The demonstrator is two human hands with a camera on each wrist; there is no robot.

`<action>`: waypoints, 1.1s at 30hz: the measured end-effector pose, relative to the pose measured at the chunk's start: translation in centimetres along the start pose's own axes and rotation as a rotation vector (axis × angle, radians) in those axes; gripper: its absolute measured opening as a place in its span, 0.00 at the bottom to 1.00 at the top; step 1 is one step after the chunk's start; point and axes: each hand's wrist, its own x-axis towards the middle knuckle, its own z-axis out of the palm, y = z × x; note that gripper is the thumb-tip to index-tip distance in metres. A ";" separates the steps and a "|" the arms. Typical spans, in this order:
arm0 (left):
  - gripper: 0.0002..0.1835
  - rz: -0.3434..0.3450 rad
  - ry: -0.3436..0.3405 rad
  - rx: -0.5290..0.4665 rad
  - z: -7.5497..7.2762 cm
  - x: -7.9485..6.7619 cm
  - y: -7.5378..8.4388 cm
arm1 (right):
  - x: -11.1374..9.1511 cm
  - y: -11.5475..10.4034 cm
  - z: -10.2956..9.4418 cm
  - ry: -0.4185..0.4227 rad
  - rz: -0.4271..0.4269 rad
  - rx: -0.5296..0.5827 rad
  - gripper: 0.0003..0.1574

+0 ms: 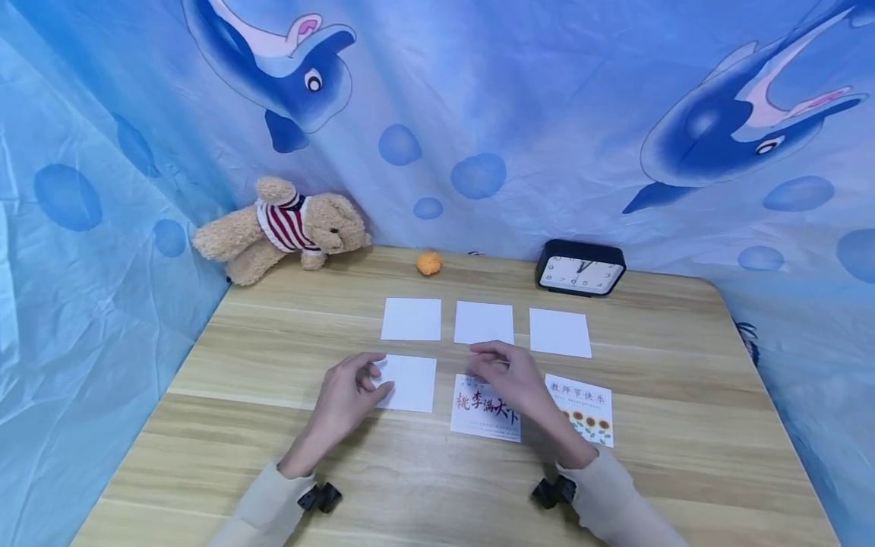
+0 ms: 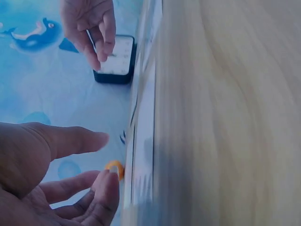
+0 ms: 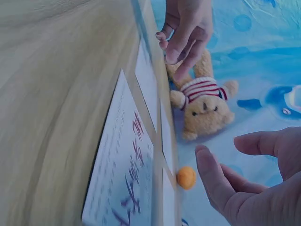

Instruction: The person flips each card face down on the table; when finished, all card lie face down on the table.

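Observation:
My left hand [image 1: 345, 399] hovers over the left edge of a blank white card [image 1: 412, 384] in the front row, its thumb and fingers apart with nothing between them. Above the middle card [image 1: 481, 425], printed with dark red Chinese characters, hangs my right hand [image 1: 513, 376]. In the right wrist view that hand's thumb and fingertips [image 3: 207, 157] are parted and empty, with the printed card [image 3: 117, 179] below. To its right lies a card with sunflowers [image 1: 591, 399], partly behind the right forearm. Three blank cards, left [image 1: 411, 319], middle [image 1: 484, 320] and right [image 1: 560, 332], form the back row.
A teddy bear [image 1: 287, 228] in a striped shirt lies at the table's back left. An orange fuzzy ball [image 1: 429, 264] and a black desk clock [image 1: 581, 268] stand along the back edge. Behind them hangs a blue curtain [image 1: 547, 99] with dolphins.

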 end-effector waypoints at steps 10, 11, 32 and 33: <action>0.23 0.009 -0.177 -0.229 2.6 -0.5 2.9 | -2.1 1.8 -3.2 -0.037 -0.030 0.101 0.29; 0.23 0.013 -0.197 -0.249 2.9 -0.6 3.1 | -2.4 2.0 -3.5 -0.038 -0.033 0.102 0.29; 0.34 0.045 -0.323 -0.315 6.4 -2.9 5.2 | -6.4 5.4 -4.9 -0.029 0.050 0.058 0.32; 0.34 0.047 -0.324 -0.315 6.5 -3.0 5.2 | -6.5 5.4 -4.9 -0.031 0.048 0.055 0.32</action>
